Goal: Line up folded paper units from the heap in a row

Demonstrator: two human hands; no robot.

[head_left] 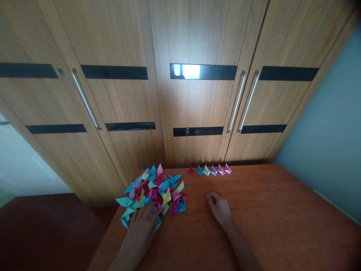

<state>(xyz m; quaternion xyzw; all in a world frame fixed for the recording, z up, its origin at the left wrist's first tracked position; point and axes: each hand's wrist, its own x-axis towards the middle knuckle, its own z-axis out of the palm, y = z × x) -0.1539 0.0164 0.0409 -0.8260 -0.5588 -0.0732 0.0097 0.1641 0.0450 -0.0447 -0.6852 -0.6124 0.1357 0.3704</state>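
Note:
A heap of folded paper origami pieces in blue, pink, red, yellow, green and purple covers the left part of the table. My left hand lies over the near side of this heap, fingers stretched out and touching the pieces; what is under the fingertips is partly hidden. My right hand rests on the table to the right of the heap, its fingers curled in with nothing visible in them. Beyond it, several origami pieces stand in a row along the far edge, running from red at left to pink at right.
The reddish-brown wooden table stands against a wooden wardrobe with metal handles and black strips. A pale blue wall borders the right side. On the left, the table edge drops to a dark floor.

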